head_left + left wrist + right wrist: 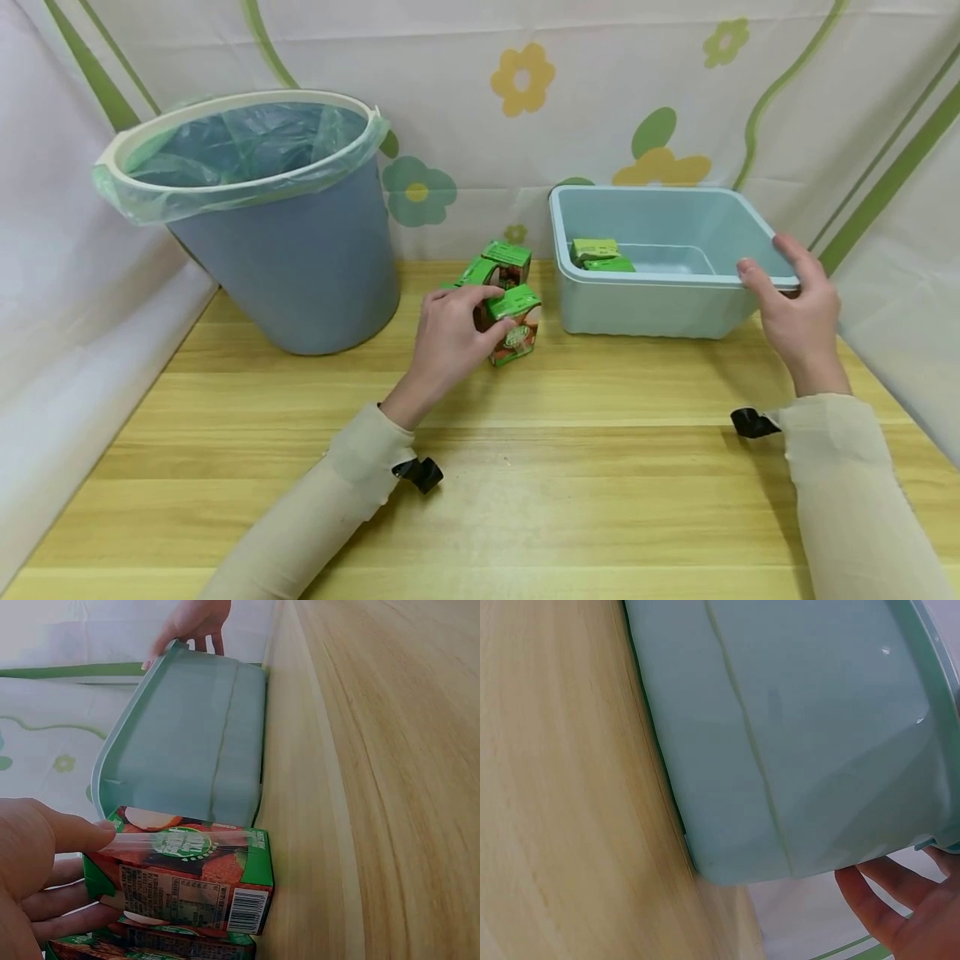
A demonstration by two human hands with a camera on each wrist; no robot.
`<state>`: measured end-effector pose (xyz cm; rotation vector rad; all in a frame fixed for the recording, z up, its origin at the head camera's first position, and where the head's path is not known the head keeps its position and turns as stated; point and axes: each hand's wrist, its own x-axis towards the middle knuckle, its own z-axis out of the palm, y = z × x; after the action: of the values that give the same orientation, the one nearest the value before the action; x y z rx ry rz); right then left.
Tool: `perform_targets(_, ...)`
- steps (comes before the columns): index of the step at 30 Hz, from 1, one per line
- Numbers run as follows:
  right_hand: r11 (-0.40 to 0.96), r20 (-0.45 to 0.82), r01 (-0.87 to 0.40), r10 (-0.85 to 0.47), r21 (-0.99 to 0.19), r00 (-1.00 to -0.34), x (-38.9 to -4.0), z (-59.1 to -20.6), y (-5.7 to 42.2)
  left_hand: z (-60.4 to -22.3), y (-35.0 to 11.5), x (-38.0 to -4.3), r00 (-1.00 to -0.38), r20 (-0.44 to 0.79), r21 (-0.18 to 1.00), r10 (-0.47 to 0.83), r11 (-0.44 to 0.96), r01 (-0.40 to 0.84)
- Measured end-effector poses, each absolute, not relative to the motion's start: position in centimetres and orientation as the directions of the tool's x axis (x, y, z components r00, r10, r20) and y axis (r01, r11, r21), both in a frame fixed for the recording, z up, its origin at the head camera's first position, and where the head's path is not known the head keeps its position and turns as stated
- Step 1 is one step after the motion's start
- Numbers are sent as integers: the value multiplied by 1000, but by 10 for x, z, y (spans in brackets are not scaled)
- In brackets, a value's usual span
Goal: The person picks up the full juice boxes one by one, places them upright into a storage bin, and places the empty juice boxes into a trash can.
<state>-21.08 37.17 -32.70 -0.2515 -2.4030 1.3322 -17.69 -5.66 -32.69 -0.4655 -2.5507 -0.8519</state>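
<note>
My left hand (pixel 450 333) pinches a small green-and-red juice carton (pixel 517 335) between thumb and fingers near its top. In the left wrist view the carton (pixel 187 859) shows fruit pictures, a clear wrapped straw along its side and a barcode. Whether its base touches the table cannot be told. More such cartons (pixel 512 257) stand close behind it, partly hidden by the hand. To the right is a light blue plastic bin (pixel 645 310), with green cartons (pixel 609 264) lying inside at its left end. My right hand (pixel 806 308) grips the bin's rim at the right front corner.
A tall blue trash can (pixel 300 258) with a pale rim and green liner bag (pixel 247 142) stands at the back left. A flowered cloth (pixel 465 100) hangs behind the wooden table (pixel 525 492). Black devices (pixel 420 475) are strapped at both wrists.
</note>
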Motion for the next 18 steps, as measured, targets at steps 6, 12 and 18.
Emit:
perform_targets(6, 533, 238, -25, 335, -846, -912, -210, -326, 373, -326, -54, -177, -871, 460, 481, 172, 777, 407)
perform_targets(12, 525, 212, -12, 322, -851, -923, -210, -327, 373, -325, -51, -177, -887, 434, 476, 157, 796, 374)
perform_targets(18, 554, 226, -9, 325, -833, -918, -209, -327, 373, -322, -46, -179, -895, 415, 432, 164, 830, 352)
